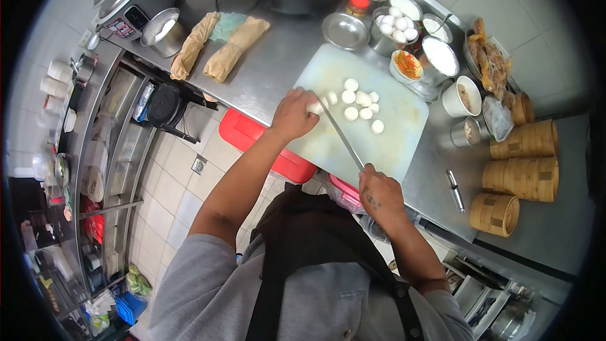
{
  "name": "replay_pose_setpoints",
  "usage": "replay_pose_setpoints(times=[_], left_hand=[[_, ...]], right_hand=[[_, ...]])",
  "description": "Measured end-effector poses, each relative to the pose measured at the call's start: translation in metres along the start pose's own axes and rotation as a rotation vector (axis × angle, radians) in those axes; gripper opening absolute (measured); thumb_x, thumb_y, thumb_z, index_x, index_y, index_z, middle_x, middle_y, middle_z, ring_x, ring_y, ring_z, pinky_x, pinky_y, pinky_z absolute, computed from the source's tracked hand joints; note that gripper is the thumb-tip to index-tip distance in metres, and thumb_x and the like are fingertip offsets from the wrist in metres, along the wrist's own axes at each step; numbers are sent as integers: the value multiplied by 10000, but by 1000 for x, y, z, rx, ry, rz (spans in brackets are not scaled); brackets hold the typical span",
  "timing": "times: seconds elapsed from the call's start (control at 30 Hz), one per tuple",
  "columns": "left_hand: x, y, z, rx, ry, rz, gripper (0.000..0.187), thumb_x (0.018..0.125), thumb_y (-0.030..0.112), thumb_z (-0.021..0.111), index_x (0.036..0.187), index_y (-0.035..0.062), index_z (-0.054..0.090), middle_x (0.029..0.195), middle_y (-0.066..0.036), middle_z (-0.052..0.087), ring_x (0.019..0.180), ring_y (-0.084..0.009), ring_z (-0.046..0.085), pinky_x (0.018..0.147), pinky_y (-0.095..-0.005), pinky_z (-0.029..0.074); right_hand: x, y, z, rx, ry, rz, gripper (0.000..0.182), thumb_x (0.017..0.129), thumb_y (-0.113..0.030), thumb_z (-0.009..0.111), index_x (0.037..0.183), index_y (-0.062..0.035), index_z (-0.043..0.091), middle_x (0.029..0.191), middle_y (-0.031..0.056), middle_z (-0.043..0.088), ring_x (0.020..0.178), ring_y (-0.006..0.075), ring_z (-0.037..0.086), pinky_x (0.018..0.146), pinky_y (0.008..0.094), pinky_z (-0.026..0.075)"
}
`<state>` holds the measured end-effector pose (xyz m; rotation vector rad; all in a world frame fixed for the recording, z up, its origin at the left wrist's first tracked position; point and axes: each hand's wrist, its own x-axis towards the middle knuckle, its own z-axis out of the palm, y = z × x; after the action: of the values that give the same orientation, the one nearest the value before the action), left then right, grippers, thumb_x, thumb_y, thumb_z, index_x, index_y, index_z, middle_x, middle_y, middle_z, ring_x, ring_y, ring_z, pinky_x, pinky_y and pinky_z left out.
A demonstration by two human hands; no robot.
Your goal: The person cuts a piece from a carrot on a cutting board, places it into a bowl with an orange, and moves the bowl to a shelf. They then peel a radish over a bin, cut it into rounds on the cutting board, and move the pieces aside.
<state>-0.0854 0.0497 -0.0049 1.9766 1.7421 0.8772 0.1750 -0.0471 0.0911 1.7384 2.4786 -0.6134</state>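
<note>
A long knife (344, 136) is held by its handle in my right hand (381, 194), near the front edge of the white cutting board (394, 129). Its blade reaches diagonally up and left to a piece of white food (317, 106). My left hand (295, 113) is closed on that piece at the board's left side, with the blade beside the fingers. Several round white slices (351, 113) lie on the board to the right of the blade, some touching one another.
Behind the board stand a metal plate (346, 30), a bowl of eggs (394, 28) and a bowl of shredded vegetables (407, 65). Bamboo steamers (521, 179) and a peeler (454, 191) are on the right. Paper-wrapped bundles (235, 49) lie at the left.
</note>
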Motion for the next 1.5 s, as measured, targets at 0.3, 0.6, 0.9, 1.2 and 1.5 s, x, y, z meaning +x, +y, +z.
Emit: replay_pose_setpoints(times=[0.3, 0.6, 0.9, 1.2, 1.5], left_hand=[[-1, -4, 5, -13, 26, 68, 337, 725, 115, 644, 1053, 79, 581, 987, -148, 548, 986, -368, 554, 845, -473, 476], [-21, 8, -13, 44, -60, -35, 403, 705, 114, 665, 1093, 56, 569, 1057, -155, 547, 1051, -366, 555, 873, -468, 482], [-17, 2, -12, 51, -112, 27, 434, 689, 95, 666, 1110, 57, 568, 1074, -140, 536, 1054, -357, 557, 882, -446, 488], [-16, 3, -11, 27, -104, 40, 427, 714, 99, 669, 1134, 68, 597, 1071, -147, 520, 1063, -348, 534, 893, -444, 471], [-16, 4, -9, 10, -118, 25, 423, 714, 97, 673, 1127, 87, 586, 1066, -139, 518, 1070, -346, 530, 890, -443, 473]], right_hand=[[10, 1, -6, 71, -88, 1, 192, 981, -158, 499, 930, 20, 554, 805, 270, 677, 749, 434, 682, 707, 516, 546], [62, 33, 42, 321, -108, -5, 292, 980, -249, 501, 1010, 24, 602, 887, 297, 670, 827, 452, 666, 757, 512, 529], [42, 21, 30, 208, 91, 36, 264, 998, -243, 491, 978, 4, 583, 787, 272, 664, 721, 459, 658, 700, 531, 522], [-3, 0, 14, 93, 47, -43, 226, 1000, -187, 488, 892, 5, 542, 681, 249, 645, 655, 441, 663, 651, 524, 533], [-13, -2, 8, 75, -35, -37, 191, 982, -152, 494, 914, 22, 531, 726, 267, 654, 703, 449, 670, 668, 520, 535]])
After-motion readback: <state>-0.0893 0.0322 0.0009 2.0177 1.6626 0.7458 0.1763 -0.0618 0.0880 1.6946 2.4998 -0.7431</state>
